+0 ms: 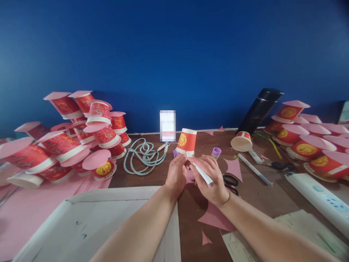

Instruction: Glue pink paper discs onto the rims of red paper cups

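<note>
My right hand [211, 176] is closed round a narrow folded strip of white paper [203, 174], which slants down toward my wrist. The fingers of my left hand [176, 173] are pinched together at the strip's far end, close to my right fingertips. Just beyond both hands stands a red paper cup [187, 141] with a gold emblem, upside down on its white rim. Black-handled scissors [231, 181] lie by my right wrist, partly hidden under it. A purple cap [216, 152] stands behind my right hand.
Red cups topped with pink paper discs [96, 160] pile up at left; more cups [311, 143] crowd the right. A coiled cable [144, 156], black flask [257, 109], tipped cup [242, 142], white pen [253, 169], power strip [319, 196] and pink scraps [216, 216] lie around.
</note>
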Motion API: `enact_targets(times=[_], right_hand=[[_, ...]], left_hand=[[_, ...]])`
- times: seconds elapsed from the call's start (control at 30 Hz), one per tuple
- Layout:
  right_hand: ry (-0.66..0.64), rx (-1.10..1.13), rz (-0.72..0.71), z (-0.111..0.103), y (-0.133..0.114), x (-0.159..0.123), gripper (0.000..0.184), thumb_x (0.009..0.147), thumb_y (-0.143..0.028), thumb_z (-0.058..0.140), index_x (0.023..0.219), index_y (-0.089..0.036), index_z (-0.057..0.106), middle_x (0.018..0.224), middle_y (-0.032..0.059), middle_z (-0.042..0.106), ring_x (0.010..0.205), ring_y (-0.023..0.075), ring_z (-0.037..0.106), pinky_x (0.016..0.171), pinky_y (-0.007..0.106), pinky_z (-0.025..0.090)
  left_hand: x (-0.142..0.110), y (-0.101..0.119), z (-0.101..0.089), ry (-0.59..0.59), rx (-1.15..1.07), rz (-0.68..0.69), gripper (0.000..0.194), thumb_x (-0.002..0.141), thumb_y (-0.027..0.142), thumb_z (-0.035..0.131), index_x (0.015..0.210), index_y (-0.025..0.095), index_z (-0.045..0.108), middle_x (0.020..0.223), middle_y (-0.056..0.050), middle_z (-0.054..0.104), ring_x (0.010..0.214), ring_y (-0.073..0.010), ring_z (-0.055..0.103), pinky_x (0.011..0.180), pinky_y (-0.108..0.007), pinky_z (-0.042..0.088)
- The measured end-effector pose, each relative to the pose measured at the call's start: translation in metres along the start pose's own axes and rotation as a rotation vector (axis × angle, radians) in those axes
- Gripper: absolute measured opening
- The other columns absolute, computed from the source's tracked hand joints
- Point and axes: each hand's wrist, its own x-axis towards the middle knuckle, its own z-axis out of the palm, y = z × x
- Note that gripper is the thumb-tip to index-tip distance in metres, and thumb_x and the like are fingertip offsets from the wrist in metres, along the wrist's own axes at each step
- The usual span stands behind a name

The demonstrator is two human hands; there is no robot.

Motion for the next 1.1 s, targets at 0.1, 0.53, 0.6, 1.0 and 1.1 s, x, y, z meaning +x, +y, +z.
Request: enact_targets(times=[0.1, 0.53, 0.6, 1.0, 1.1], right_hand=[[-0.003, -0.005, -0.010, -0.0002, -0.0002, 0.0004, 0.042, 0.087, -0.016, 0.056, 0.126, -0.029, 0.055, 0.107, 0.0038, 0.068, 0.099, 0.0212, 0.060, 0.096, 0.046, 0.044], [-0.017, -0.034, -0.020, -0.0005, 0.0002, 0.0012, 0.045, 0.088, -0.015, 0.052, 0.130, -0.030, 0.052, 0.108, 0.0038, 0.069, 0.099, 0.0217, 0.062, 0.098, 0.048, 0.043], [-0.015, -0.036, -0.029, -0.0005, 0.0004, 0.0015, 0.046, 0.087, -0.015, 0.053, 0.131, -0.030, 0.051, 0.108, 0.0035, 0.069, 0.099, 0.0218, 0.061, 0.097, 0.048, 0.043], [0.002, -0.048, -0.036, -0.0015, 0.0007, 0.0025, 0.048, 0.086, -0.014, 0.056, 0.130, -0.030, 0.052, 0.109, 0.0031, 0.068, 0.099, 0.0214, 0.060, 0.097, 0.046, 0.042], [0.001, -0.055, -0.037, -0.0014, 0.0007, 0.0027, 0.048, 0.086, -0.013, 0.056, 0.131, -0.030, 0.051, 0.108, 0.0026, 0.069, 0.098, 0.0206, 0.061, 0.098, 0.045, 0.041]], left_hand=[[-0.0003, 0.0002, 0.0005, 0.015, 0.019, 0.002, 0.013, 0.073, 0.026, 0.068, 0.076, 0.013, 0.065, 0.073, -0.003, 0.061, 0.073, -0.0138, 0.059, 0.075, -0.028, 0.044], [-0.0013, -0.0004, 0.0001, 0.010, 0.037, 0.012, 0.012, 0.073, 0.026, 0.068, 0.074, 0.014, 0.065, 0.075, -0.003, 0.062, 0.074, -0.0149, 0.060, 0.075, -0.028, 0.043], [-0.0014, 0.0002, 0.0009, 0.009, 0.051, 0.024, 0.011, 0.073, 0.025, 0.068, 0.074, 0.014, 0.065, 0.074, -0.003, 0.062, 0.073, -0.0146, 0.059, 0.075, -0.028, 0.043], [-0.0022, 0.0010, 0.0027, 0.014, 0.056, 0.036, 0.006, 0.075, 0.021, 0.066, 0.071, 0.017, 0.065, 0.070, -0.002, 0.060, 0.069, -0.0140, 0.055, 0.075, -0.028, 0.043], [-0.0024, 0.0009, 0.0022, 0.009, 0.052, 0.028, 0.006, 0.076, 0.021, 0.065, 0.072, 0.016, 0.066, 0.068, -0.002, 0.059, 0.066, -0.0127, 0.053, 0.071, -0.026, 0.043]])
